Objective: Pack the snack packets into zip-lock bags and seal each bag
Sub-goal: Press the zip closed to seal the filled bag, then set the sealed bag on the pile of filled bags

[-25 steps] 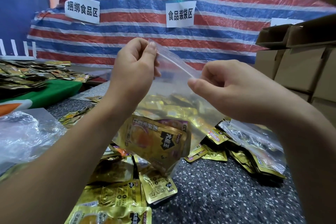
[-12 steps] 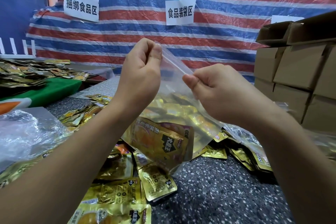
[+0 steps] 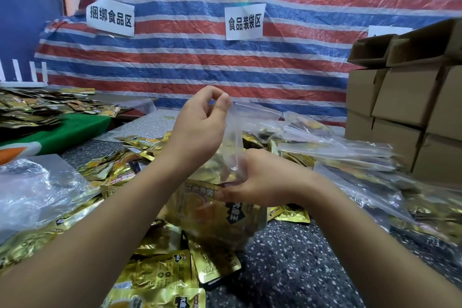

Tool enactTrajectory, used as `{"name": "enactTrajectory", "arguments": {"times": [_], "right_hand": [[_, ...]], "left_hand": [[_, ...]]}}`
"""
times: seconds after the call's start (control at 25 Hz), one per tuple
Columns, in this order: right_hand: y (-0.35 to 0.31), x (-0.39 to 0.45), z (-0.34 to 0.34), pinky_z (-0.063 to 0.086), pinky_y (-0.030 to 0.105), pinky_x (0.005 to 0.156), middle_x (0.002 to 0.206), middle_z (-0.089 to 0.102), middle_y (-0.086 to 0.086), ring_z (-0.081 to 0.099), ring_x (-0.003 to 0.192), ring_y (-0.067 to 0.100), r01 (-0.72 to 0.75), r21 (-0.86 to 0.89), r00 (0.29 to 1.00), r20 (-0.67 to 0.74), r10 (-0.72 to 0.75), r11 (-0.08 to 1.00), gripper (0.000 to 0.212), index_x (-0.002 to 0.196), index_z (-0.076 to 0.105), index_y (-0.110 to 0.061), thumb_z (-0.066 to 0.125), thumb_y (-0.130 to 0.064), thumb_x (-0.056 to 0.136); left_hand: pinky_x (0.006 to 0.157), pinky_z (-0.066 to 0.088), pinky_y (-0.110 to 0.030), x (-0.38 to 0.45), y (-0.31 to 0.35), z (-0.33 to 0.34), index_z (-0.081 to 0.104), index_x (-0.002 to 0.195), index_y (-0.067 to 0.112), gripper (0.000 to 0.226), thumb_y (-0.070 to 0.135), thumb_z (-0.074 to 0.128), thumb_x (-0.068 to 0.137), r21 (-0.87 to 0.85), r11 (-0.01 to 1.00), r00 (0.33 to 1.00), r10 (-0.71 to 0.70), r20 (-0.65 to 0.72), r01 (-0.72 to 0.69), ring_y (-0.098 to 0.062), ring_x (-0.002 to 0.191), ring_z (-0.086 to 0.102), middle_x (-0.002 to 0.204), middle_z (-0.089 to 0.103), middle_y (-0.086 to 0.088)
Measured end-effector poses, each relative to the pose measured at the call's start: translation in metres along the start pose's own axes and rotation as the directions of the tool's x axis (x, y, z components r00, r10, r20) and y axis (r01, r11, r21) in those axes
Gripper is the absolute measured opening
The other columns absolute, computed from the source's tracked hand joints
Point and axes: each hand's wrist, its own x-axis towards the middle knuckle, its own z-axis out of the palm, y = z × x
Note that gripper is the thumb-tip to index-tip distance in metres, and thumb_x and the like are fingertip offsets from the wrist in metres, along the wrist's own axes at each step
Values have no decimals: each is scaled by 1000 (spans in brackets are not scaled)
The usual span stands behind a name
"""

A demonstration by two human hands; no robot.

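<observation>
A clear zip-lock bag [image 3: 233, 137] with gold snack packets [image 3: 215, 210] inside hangs in front of me. My left hand [image 3: 200, 125] pinches the bag's top corner between thumb and fingers. My right hand [image 3: 260, 180] is lower, gripping the bag's middle just above the packets, fingers curled round the plastic. Loose gold packets [image 3: 160, 272] lie scattered on the speckled table [image 3: 300, 270] beneath and around the bag.
Filled zip-lock bags [image 3: 350, 157] are piled at the right. Cardboard boxes [image 3: 410, 97] stack behind them. A heap of empty clear bags [image 3: 32, 187] lies at the left, more packets on a green cloth [image 3: 70, 127] further left. A striped tarp hangs behind.
My right hand has dropped from the zip strip down to the bag's middle above the packets. The left hand still pinches the top corner, and the bag now hangs lower.
</observation>
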Motion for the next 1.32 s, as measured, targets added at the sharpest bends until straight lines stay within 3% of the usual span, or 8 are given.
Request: {"name": "enactTrajectory", "arguments": {"times": [0.24,0.44,0.6,0.72,0.8,0.92,1.12,1.32], "right_hand": [[23,7,7,40,17,51,55,62,-13,52,49,-1,-186,298,975,-60,213,936,31,64,67,-25,63,-20,94],[43,15,-2,51,22,47,63,70,3,66,57,15,-203,755,885,-131,447,623,16,82,68,-4,62,-12,95],[74,36,-24,61,51,74,106,70,19,70,95,36,18,958,654,-227,721,285,25,111,61,3,66,-6,89],[106,42,-55,57,23,55,100,68,7,69,78,17,323,938,413,-259,873,126,28,121,56,-6,58,-16,94],[129,38,-56,60,28,67,111,67,10,70,86,21,401,915,458,-168,873,-34,36,133,50,-8,51,-18,99],[155,28,-33,61,41,73,129,53,26,65,93,36,243,959,555,-17,832,-143,44,147,33,-3,39,-14,104],[158,17,-24,58,27,52,104,63,24,68,85,28,112,984,612,39,790,-135,45,117,50,8,37,-34,106],[149,15,-32,53,16,50,79,68,12,68,56,13,275,922,689,9,725,-273,32,116,60,-1,55,-28,100]], "left_hand": [[59,43,-26,0,-12,-3,51,99,33,19,49,41,99,257,961,995,-99,-28,103,-3,70,58,84,60,10],[62,39,-20,2,-11,-6,50,104,28,20,45,39,101,271,957,994,-92,-56,104,3,81,53,92,55,17],[66,46,-24,1,-13,-5,50,111,27,21,43,40,101,283,952,993,-103,-50,113,3,83,54,97,55,17],[70,48,-27,1,-12,-4,49,113,26,22,43,40,101,311,945,995,-100,-6,97,1,83,54,97,53,19],[69,48,-27,0,-13,-4,49,110,27,18,41,42,101,321,944,995,-96,27,83,1,84,54,94,52,20],[72,49,-31,-1,-13,-1,50,108,27,16,40,43,101,326,942,993,-100,63,75,-1,88,55,94,52,21],[68,48,-27,-2,-11,1,55,104,24,20,39,43,101,339,939,991,-102,88,67,-8,85,60,92,57,17],[64,44,-26,-4,-12,2,59,103,21,22,37,43,101,347,935,989,-114,97,74,-9,84,62,92,62,11]]}}
